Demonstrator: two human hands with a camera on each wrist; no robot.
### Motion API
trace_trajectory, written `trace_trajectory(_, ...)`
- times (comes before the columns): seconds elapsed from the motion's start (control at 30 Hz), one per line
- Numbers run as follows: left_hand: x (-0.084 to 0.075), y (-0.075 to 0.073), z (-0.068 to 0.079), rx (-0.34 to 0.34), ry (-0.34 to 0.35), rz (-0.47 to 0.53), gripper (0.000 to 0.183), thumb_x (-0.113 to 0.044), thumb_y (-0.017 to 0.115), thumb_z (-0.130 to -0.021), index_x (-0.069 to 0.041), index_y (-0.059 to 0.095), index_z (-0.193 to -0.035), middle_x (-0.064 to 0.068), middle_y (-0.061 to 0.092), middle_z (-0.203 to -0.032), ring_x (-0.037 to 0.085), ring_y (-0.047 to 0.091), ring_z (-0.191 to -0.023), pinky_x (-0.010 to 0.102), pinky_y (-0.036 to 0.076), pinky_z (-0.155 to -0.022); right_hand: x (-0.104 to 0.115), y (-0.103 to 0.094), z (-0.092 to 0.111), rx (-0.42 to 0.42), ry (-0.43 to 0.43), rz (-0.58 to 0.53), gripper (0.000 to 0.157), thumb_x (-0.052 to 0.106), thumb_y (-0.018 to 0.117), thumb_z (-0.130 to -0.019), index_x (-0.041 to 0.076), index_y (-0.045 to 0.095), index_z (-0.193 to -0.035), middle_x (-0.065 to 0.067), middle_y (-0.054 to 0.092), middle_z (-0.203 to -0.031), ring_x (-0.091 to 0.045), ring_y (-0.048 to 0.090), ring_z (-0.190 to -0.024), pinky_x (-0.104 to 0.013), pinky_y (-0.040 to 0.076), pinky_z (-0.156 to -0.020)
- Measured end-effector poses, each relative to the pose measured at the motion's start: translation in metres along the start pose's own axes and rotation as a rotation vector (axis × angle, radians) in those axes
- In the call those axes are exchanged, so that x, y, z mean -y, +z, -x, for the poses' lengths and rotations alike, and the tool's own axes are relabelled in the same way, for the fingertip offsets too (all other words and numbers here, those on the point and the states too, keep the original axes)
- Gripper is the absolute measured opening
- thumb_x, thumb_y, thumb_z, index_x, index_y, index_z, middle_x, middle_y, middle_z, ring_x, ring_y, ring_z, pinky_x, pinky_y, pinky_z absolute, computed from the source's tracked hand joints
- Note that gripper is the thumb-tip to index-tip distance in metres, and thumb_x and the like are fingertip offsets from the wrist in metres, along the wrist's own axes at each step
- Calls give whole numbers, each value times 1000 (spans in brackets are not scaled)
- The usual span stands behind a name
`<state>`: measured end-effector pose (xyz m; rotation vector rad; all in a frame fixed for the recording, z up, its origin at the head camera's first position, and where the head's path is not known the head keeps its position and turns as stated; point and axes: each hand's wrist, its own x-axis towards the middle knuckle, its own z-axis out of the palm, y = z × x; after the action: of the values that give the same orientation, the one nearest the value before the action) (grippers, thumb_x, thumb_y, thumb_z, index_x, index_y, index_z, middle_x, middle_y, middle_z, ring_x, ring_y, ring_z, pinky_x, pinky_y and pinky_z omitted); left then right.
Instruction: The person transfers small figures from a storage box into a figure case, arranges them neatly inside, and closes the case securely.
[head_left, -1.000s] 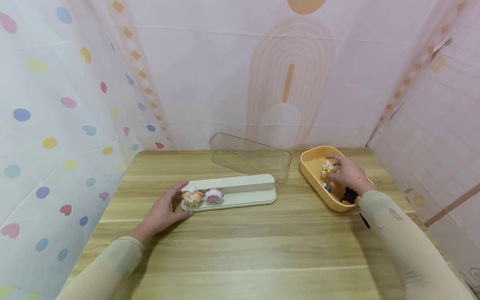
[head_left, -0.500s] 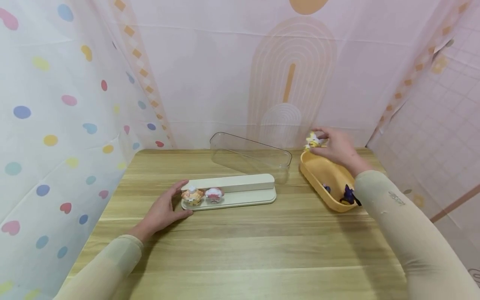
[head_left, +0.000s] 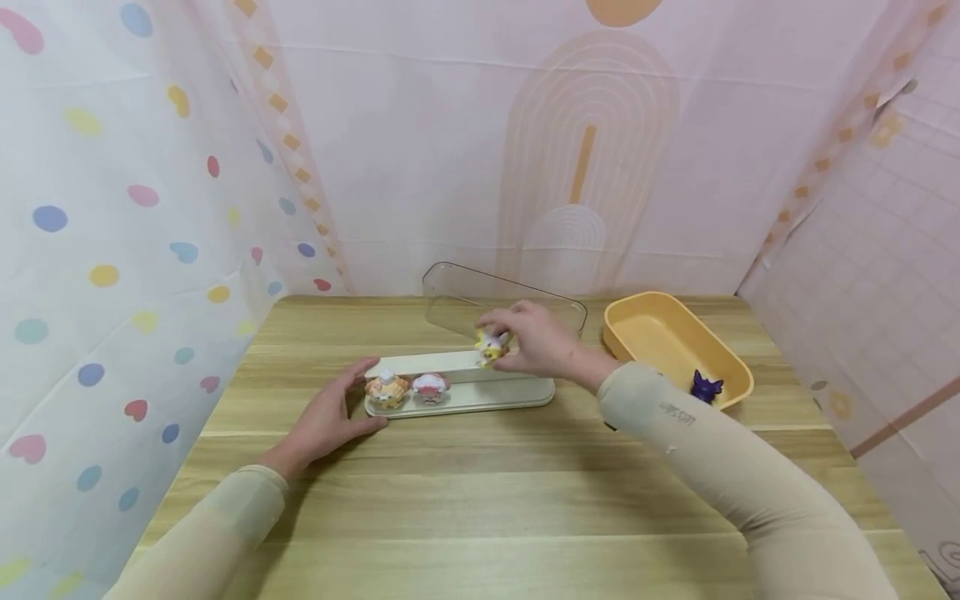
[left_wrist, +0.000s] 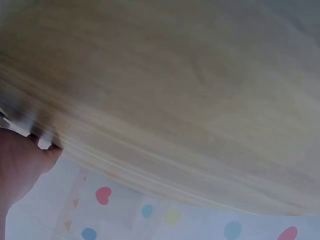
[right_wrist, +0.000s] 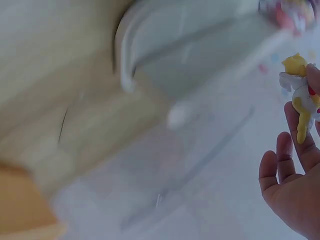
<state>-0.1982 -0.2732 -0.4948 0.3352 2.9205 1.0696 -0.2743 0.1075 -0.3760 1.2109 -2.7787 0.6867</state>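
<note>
Figurines crowd tray; clear lid behind.

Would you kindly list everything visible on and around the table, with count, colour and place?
Stepped base: one, cream, table centre.
Figurines on base: two, orange-and-white and pink-and-white, at its left end.
Clear cover: one, transparent, behind the base.
Tray: one, yellow-orange, right of the base.
Purple figurine: one, in the tray's near end.
Yellow-and-white figurine: one, held above the base's raised step.
Table: one, light wood.
Curtains: white with coloured dots at left, pink behind and at right.
Left hand: touches the base's left end.
Right hand: pinches the yellow-and-white figurine.
</note>
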Motion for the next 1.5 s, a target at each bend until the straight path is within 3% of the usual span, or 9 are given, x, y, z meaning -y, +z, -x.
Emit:
trace_trajectory(0.27,-2,3,-3,5,7,16,102,-38,90,-88,-30,29,-169,24,51,-161,48,49,-149,71,33,-123,18,42,1,80,-50,202,63,35,91,-87,27,65,-144,5,79,-118,-28,63,-127,-51,49,-114)
trace_trajectory(0.4,-2,2,-4,0,14,7,102,-38,90,-88,-30,29,-169,24,52,-161,48,50,-148,71,34,-123,17,52,2,87,-33,211,62,32,91,-88,26,65,-143,6,78,-119,-25,61,-126,-49,46,-115)
trace_trajectory(0.7,-2,4,-3,7,8,24,102,-36,91,-88,-28,30,-169,23,51,-162,48,48,-150,71,32,-124,13,67,0,50,-35,193,61,33,91,-87,25,66,-142,4,74,-138,-25,58,-131,-51,40,-124)
trace_trajectory(1.27,-2,6,-5,8,18,13,102,-36,91,-87,-30,30,-169,25,52,-160,48,49,-149,71,33,-123,16,71,0,92,1,242,83,37,89,-90,18,48,-160,-3,63,-151,-26,54,-141,-47,35,-129)
trace_trajectory(1.5,-3,5,-6,8,20,8,102,-35,92,-87,-28,30,-169,26,54,-158,49,50,-147,71,34,-122,12,46,11,75,40,202,86,38,89,-89,14,46,-160,-8,60,-154,-31,53,-144,-51,40,-127)
